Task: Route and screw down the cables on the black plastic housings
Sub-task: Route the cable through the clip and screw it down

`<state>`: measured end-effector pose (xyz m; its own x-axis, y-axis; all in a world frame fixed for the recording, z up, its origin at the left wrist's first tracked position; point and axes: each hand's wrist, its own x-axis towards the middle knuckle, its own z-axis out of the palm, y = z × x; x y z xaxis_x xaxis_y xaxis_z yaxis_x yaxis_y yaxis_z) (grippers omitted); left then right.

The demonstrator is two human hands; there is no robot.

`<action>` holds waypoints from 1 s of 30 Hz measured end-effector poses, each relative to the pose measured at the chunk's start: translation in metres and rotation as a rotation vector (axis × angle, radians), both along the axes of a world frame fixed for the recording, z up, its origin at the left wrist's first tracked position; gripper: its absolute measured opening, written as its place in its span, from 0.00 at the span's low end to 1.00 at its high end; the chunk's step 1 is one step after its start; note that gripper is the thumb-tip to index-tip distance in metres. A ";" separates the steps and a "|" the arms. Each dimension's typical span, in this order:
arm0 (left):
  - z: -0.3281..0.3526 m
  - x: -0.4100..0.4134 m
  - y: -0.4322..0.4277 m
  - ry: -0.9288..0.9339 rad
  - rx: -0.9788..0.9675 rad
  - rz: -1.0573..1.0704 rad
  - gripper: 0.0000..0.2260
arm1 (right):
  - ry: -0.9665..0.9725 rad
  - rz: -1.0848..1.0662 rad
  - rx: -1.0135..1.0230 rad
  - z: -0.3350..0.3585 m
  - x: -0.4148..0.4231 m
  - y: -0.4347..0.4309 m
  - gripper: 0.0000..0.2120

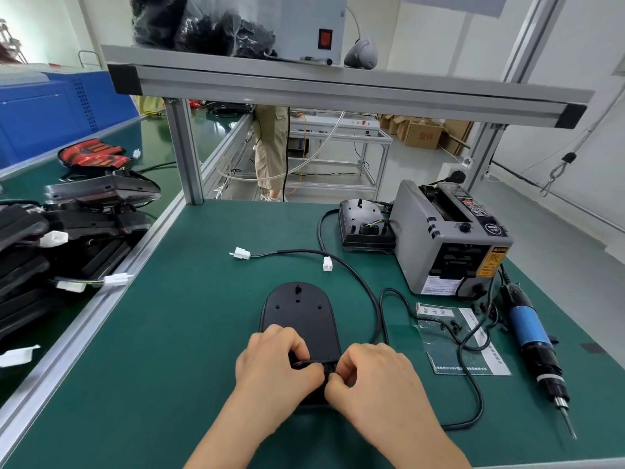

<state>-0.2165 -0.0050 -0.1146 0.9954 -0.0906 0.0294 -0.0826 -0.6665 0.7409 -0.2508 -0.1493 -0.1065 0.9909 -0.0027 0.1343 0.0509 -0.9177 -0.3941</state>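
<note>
The black plastic housing (299, 316) is lying flat in the middle of the green counter (162, 333), close to its near edge, with its rounded end pointing toward the far edge. Both hands are working at the near end of it. The left hand (274, 363) and the right hand (372, 377) are meeting there, fingers curled, and each one is pinching a small bundle of dark wires (313, 363) between thumb and fingertips. How the wires are sitting on the housing I cannot tell, because the hands are covering that part.

A black cable (287, 251) is running from beside the right hand along the right side of the housing and bending toward the far left, ending in a white connector (240, 253). A second housing (367, 228) is standing toward the far right corner, touching a grey tape dispenser (449, 238). Along the right edge an electric screwdriver (534, 336) with a blue body is lying with its bit pointing to the near edge, and between it and the first housing a clear plastic sheet (463, 340) is carrying some small black pieces. Beyond the left edge, a pile of dark housings (67, 231) is waiting on another green surface.
</note>
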 end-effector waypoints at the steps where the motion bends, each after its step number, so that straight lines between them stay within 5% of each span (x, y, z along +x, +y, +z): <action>1: 0.000 0.000 0.000 -0.005 -0.002 0.006 0.08 | -0.005 -0.002 -0.002 0.000 0.000 0.001 0.11; 30: -0.004 -0.006 0.015 -0.008 -0.207 -0.144 0.08 | -0.307 0.035 -0.145 0.007 0.000 0.004 0.08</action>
